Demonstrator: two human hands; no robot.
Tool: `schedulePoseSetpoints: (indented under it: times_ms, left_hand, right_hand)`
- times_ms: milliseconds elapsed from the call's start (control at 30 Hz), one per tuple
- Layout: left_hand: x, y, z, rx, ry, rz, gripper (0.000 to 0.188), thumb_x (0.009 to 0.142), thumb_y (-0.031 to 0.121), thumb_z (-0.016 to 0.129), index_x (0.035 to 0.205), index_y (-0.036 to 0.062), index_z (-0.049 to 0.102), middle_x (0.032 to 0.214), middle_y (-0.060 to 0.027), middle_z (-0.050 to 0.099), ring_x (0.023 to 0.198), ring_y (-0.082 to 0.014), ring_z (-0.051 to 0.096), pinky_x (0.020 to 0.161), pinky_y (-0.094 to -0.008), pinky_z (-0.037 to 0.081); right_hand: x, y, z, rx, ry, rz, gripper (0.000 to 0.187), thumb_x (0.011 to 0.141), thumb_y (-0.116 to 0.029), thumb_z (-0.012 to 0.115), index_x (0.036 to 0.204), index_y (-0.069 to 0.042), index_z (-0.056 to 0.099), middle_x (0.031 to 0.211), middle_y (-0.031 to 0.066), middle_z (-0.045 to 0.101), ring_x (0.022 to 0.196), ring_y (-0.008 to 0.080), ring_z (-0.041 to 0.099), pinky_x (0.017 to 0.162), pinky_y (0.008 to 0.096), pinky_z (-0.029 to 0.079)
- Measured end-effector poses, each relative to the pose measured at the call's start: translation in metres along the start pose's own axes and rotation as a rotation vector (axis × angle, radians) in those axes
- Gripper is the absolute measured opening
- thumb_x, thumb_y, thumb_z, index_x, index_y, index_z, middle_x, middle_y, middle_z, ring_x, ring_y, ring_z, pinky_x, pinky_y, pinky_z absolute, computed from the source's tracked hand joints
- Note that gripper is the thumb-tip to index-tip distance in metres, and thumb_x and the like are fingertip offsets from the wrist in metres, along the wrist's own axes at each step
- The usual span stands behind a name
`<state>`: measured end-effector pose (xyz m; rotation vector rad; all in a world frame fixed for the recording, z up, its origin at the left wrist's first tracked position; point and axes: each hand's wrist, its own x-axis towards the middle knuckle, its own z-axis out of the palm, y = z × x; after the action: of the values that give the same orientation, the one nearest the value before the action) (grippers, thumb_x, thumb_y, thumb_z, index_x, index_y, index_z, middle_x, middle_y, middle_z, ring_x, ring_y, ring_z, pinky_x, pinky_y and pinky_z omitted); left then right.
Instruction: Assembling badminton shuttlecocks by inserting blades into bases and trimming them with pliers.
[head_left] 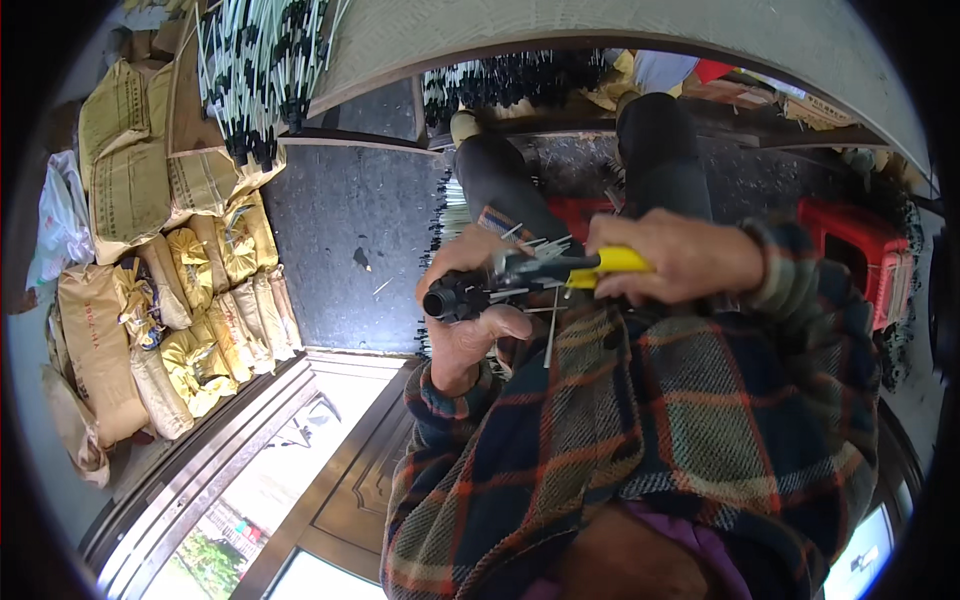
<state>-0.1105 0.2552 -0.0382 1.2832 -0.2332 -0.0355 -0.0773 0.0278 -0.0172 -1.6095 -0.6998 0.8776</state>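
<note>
My left hand [458,352] is closed around a black ribbed tube-like plastic part [456,297]. Thin white rods [552,335] stick out from the bundle on its right side. In my right hand [695,258] is a pair of pliers with yellow handles [622,261]. Its dark jaws reach left among the rods, close against the black part. Blur and fingers hide exactly where the jaws meet them. Both hands are in front of my plaid jacket, above my lap.
Many white rods with black ends [265,80] lie on the table [480,25] at the upper left. More black-ended pieces [520,82] are piled beyond my legs. Paper sacks [130,190] line the left wall. A red plastic stool [850,245] stands at the right.
</note>
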Motion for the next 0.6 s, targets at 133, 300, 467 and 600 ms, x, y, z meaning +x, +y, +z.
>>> schedulePoseSetpoints:
  times_ms: [133, 300, 467, 600]
  left_hand:
    - [0.003, 0.007, 0.002, -0.013, -0.007, -0.027, 0.057, 0.049, 0.029, 0.084, 0.089, 0.0012, 0.055, 0.081, -0.007, 0.06, 0.075, -0.0198, 0.055, 0.071, -0.032, 0.044]
    - [0.0, 0.005, 0.004, 0.099, 0.048, 0.007, 0.051, 0.055, 0.021, 0.083, 0.091, 0.002, 0.053, 0.083, -0.0073, 0.06, 0.076, -0.0188, 0.055, 0.072, -0.0321, 0.043]
    - [-0.001, 0.007, 0.005, 0.207, -0.011, 0.102, 0.028, 0.063, 0.001, 0.068, 0.086, 0.0014, 0.052, 0.081, -0.0094, 0.059, 0.077, -0.0187, 0.055, 0.073, -0.0327, 0.043]
    - [-0.002, 0.012, 0.009, 0.347, -0.145, 0.061, 0.034, 0.063, -0.003, 0.059, 0.091, 0.0036, 0.041, 0.081, -0.0083, 0.048, 0.076, -0.0183, 0.051, 0.074, -0.0297, 0.042]
  right_hand:
    - [-0.002, -0.024, -0.027, -0.026, -0.044, 0.117, 0.025, 0.082, -0.016, 0.06, 0.094, -0.005, 0.042, 0.064, 0.0074, 0.056, 0.055, 0.0198, 0.06, 0.047, 0.0305, 0.043]
    - [-0.019, -0.022, -0.023, -0.517, 0.18, -0.208, 0.024, 0.083, -0.022, 0.057, 0.095, -0.006, 0.042, 0.066, 0.0079, 0.054, 0.053, 0.0241, 0.056, 0.045, 0.0338, 0.041]
    - [-0.026, -0.02, -0.014, -0.978, 0.358, -0.346, 0.015, 0.079, -0.019, 0.059, 0.082, -0.007, 0.051, 0.085, 0.0066, 0.056, 0.068, 0.0209, 0.057, 0.053, 0.0321, 0.044]
    - [-0.024, -0.025, -0.007, -1.347, 0.539, -0.413, 0.018, 0.072, -0.016, 0.06, 0.087, -0.006, 0.059, 0.102, 0.0089, 0.053, 0.085, 0.0194, 0.056, 0.074, 0.0404, 0.044]
